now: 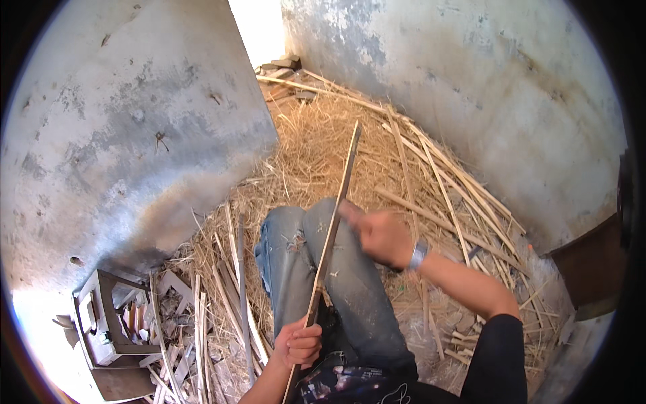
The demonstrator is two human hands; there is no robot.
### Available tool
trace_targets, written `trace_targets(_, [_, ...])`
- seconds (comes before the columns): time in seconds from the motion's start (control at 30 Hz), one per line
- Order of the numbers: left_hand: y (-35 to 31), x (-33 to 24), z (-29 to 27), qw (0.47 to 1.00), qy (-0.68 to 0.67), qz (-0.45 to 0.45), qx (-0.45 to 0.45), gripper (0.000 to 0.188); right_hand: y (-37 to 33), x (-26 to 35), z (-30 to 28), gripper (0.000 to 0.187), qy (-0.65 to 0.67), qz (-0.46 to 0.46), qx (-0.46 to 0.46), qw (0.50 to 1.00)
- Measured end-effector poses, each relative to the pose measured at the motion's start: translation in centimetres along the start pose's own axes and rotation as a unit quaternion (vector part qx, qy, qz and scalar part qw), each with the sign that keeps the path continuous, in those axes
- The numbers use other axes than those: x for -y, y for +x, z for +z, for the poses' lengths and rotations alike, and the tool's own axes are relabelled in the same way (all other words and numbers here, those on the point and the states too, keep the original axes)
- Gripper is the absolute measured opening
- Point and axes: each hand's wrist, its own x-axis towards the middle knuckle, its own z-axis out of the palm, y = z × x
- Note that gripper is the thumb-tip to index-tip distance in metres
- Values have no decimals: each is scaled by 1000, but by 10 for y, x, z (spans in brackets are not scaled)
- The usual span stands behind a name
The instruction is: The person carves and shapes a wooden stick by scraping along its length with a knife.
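A long bamboo strip [328, 252], dark on one face and pale along its edge, slants up from my lap past my knees. My left hand [299, 345] is closed round its lower part, fingers wrapped over it. Beside its upper half is my right hand [382, 234], with a band on the wrist; motion smears it. Its forward fingers come close to the strip or touch it; I cannot tell which. A dark shape under the right palm is too unclear to name. Worn blue jeans [289, 269] cover my legs beneath the strip.
Pale shavings [303, 155] cover the floor ahead. Several long strips [444, 178] lie along the right wall, and more strips [202, 323] lie at my left. An angular frame [124, 347] with scraps inside stands at lower left. Worn walls [457, 60] rise on both sides.
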Motion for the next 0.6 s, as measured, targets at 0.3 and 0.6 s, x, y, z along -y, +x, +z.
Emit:
trace_targets(0.3, [-28, -9, -1, 965, 156, 27, -207, 54, 23, 12, -16, 33, 87, 80, -80, 990])
trace_targets(0.6, [-40, 0, 14, 847, 364, 61, -383, 55, 82, -92, -39, 35, 10, 204, -142, 969])
